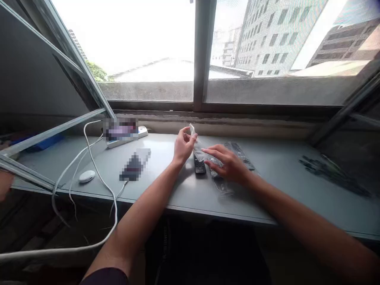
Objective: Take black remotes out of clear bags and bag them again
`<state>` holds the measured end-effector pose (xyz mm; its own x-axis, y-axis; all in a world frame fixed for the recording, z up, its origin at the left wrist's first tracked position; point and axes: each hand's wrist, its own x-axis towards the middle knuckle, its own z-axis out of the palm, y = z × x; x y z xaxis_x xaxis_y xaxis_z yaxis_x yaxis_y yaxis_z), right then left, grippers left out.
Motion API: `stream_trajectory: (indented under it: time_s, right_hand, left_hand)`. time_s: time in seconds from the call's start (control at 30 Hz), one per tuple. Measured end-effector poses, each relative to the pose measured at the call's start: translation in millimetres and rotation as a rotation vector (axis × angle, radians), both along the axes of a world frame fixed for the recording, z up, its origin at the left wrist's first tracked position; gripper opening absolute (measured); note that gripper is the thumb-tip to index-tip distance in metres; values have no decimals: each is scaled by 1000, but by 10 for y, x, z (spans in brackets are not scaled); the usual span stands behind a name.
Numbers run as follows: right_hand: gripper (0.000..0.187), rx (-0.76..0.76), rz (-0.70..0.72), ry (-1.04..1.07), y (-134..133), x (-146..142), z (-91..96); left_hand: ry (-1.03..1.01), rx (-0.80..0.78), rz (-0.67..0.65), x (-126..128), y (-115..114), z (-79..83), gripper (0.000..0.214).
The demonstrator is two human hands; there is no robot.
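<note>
My left hand (183,147) is closed in a pinch on the upper end of a clear plastic bag (198,150), which it holds just above the table. Beneath the bag lies a black remote control (200,168), its upper part covered by the plastic. My right hand (227,161) is open, fingers stretched out toward the bag and thumb apart; whether its fingertips touch the plastic I cannot tell. Behind and under that hand lie clear plastic packages (239,152) with dark contents, partly hidden by it.
A white power strip (142,131) stands at the back left. Nearer are a blurred-out dark device (132,168), a white rounded object (87,176) and a looping white cable (114,206). A dark bundle (332,174) lies at right. Metal frame bars (59,126) rise at left.
</note>
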<state>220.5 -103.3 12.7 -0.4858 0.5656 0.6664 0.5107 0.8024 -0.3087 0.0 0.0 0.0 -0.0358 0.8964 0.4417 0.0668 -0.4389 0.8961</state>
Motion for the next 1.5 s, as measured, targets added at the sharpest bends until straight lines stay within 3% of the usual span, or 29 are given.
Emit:
stream_trajectory:
  time_s: [0.1, 0.17, 0.3, 0.43, 0.57, 0.77, 0.9, 1.1, 1.3, 1.43, 1.5]
  right_hand:
    - [31, -48, -192, 99, 19, -14, -40]
    - [30, -126, -230, 126, 22, -19, -49]
    - [33, -269, -143, 157, -8, -36, -15]
    - [28, -273, -90, 216, -77, -76, 47]
    - [19, -244, -122, 286, -126, -94, 82]
    - [16, -125, -213, 358, -93, -31, 93]
    - [17, -143, -226, 420, -56, 9, 82]
    - [20, -264, -179, 538, -72, 6, 91]
    - [20, -258, -164, 514, -74, -17, 46]
    - [23, -274, -150, 517, -62, -12, 26]
    - [23, -278, -149, 516, -62, -8, 28]
  left_hand:
    - [-43, -34, 67, -26, 35, -12, 65]
    - [-104, -57, 50, -25, 48, -15, 72]
    - [-282, -108, -114, 28, 22, 18, 84]
    - [-419, -185, -233, 79, -45, 101, 89]
    - [-637, -306, -294, 62, -50, 161, 89]
    - [-785, -407, -274, -38, 30, 172, 47]
    - [-834, -437, -230, -61, 58, 166, 28]
    - [-772, -448, -238, -72, 43, 168, 29]
    - [-368, -421, -510, -109, -43, 192, 53]
    - [-310, -379, -445, -134, -54, 204, 60]
    - [-262, -402, -475, -161, -58, 203, 61]
